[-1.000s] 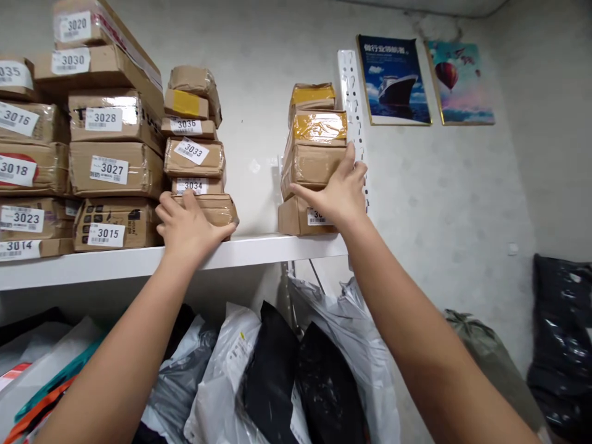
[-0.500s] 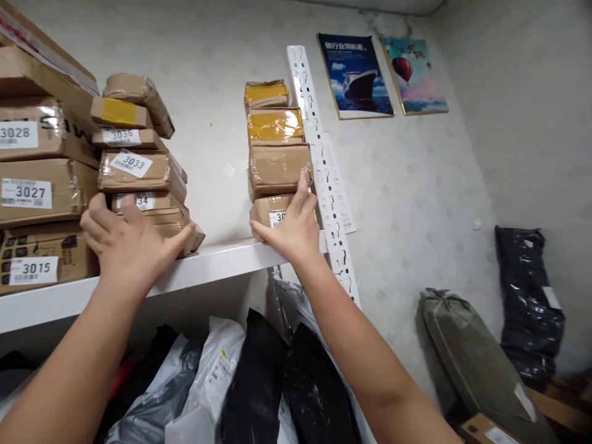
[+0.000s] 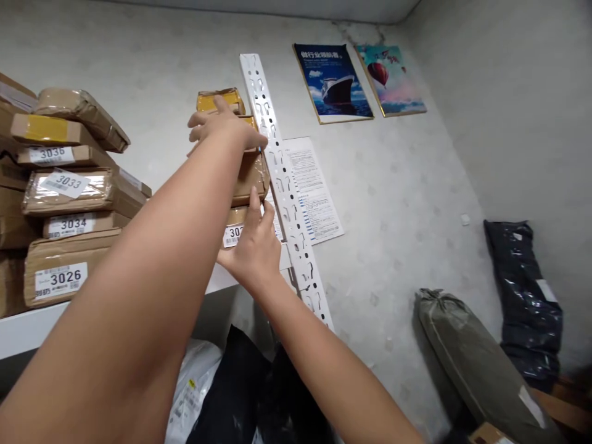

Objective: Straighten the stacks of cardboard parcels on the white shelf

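Cardboard parcels (image 3: pixel 69 185) labelled 3033, 3034, 3026

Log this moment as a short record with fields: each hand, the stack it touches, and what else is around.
left hand: laid on the upper parcels of the right-end stack, fingers spread
right hand: against the bottom parcel of that stack, fingers open
shelf: white, holds taped cardboard parcels
labelled parcels: 3033, 3034, 3026
wall: perforated white rail, two posters
floor: dark bags
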`<state>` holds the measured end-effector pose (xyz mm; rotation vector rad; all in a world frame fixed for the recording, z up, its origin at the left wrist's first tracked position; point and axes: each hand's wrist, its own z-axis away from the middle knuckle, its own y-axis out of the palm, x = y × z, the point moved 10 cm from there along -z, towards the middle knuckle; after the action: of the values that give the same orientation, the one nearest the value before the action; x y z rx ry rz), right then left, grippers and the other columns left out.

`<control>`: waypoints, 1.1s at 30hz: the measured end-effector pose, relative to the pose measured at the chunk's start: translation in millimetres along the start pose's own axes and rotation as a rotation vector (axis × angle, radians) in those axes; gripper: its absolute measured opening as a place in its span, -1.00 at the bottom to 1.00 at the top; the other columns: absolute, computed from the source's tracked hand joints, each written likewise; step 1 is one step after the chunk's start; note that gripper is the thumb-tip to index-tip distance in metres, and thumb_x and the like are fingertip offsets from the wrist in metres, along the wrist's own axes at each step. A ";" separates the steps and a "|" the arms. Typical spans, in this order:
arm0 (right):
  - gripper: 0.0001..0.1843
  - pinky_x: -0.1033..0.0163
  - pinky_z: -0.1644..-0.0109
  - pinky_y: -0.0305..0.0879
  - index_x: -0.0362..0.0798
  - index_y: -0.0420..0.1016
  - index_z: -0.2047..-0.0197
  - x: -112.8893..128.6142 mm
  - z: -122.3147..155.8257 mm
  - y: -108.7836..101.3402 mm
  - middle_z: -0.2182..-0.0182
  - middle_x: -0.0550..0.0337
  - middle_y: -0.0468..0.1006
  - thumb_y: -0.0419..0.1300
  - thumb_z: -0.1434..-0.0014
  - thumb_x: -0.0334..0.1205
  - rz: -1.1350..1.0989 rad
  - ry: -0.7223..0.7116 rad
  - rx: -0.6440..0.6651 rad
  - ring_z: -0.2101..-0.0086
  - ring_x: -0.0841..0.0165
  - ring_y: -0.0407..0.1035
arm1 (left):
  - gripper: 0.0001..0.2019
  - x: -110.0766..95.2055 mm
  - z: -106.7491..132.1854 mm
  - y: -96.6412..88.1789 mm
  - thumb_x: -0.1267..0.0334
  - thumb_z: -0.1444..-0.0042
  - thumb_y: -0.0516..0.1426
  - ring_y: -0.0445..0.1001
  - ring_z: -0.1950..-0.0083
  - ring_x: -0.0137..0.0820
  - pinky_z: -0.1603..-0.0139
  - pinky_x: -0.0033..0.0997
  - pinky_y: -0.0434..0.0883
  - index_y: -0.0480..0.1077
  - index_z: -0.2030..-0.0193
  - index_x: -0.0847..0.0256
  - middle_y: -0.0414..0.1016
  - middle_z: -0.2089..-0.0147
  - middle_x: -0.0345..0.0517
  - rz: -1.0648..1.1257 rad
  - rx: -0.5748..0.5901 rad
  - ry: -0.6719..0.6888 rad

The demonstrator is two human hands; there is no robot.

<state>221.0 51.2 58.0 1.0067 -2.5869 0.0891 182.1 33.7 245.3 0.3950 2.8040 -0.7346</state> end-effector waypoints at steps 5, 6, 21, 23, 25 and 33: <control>0.50 -0.33 0.05 0.39 0.11 -0.50 -0.45 -9.1 -14.8 -1.3 -0.39 -0.32 -0.31 0.44 0.27 0.26 -0.125 -0.001 0.102 -0.11 -0.32 0.24 | 0.31 5.5 -4.7 5.6 -0.23 0.24 0.34 0.06 -0.27 0.28 -0.13 0.35 0.14 -0.35 -0.48 0.22 -0.15 -0.32 0.34 0.021 -0.053 0.003; 0.52 -0.32 0.05 0.40 0.14 -0.53 -0.45 -10.0 -17.9 -0.7 -0.40 -0.28 -0.34 0.46 0.28 0.24 -0.162 -0.020 0.133 -0.13 -0.30 0.22 | 0.28 7.1 -4.7 5.1 -0.20 0.22 0.34 0.03 -0.28 0.27 -0.16 0.34 0.12 -0.31 -0.48 0.26 -0.18 -0.33 0.33 0.036 -0.064 0.005; 0.63 -0.05 -0.43 -0.10 0.04 -0.55 -0.42 -21.8 -41.2 6.5 -0.40 -0.12 -0.26 0.57 0.40 0.01 -0.416 -0.033 0.218 -0.37 0.04 -0.22 | 0.23 39.6 -7.7 -1.7 -0.16 0.24 0.36 -0.09 -0.32 0.26 -0.21 0.30 0.11 -0.22 -0.48 0.16 -0.27 -0.41 0.27 0.132 -0.100 -0.126; 0.63 -0.04 -0.42 -0.07 0.07 -0.52 -0.42 -18.2 -40.6 10.9 -0.38 -0.12 -0.21 0.58 0.42 0.01 -0.443 -0.055 0.236 -0.36 0.05 -0.18 | 0.23 44.6 -8.2 -5.0 -0.15 0.24 0.36 -0.08 -0.31 0.25 -0.20 0.30 0.11 -0.21 -0.48 0.17 -0.30 -0.42 0.28 0.137 -0.114 -0.122; 0.62 -0.04 -0.42 -0.06 0.10 -0.53 -0.42 -12.5 -38.9 16.3 -0.37 -0.11 -0.17 0.58 0.41 0.01 -0.469 -0.084 0.256 -0.36 0.07 -0.17 | 0.23 51.6 -8.1 -10.2 -0.13 0.22 0.36 -0.09 -0.31 0.24 -0.19 0.31 0.11 -0.23 -0.48 0.18 -0.33 -0.43 0.28 0.136 -0.131 -0.116; 0.65 -0.04 -0.45 -0.16 0.13 -0.59 -0.42 18.3 -31.3 45.4 -0.38 -0.08 -0.23 0.58 0.41 0.04 -0.519 -0.130 0.333 -0.38 0.05 -0.28 | 0.24 92.2 -5.4 -33.5 -0.18 0.18 0.33 -0.06 -0.30 0.26 -0.19 0.36 0.06 -0.29 -0.49 0.20 -0.39 -0.46 0.33 0.032 -0.151 -0.173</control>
<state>188.1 79.1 96.8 1.8255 -2.3758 0.3354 84.2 26.9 239.7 0.3315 2.6611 -0.5185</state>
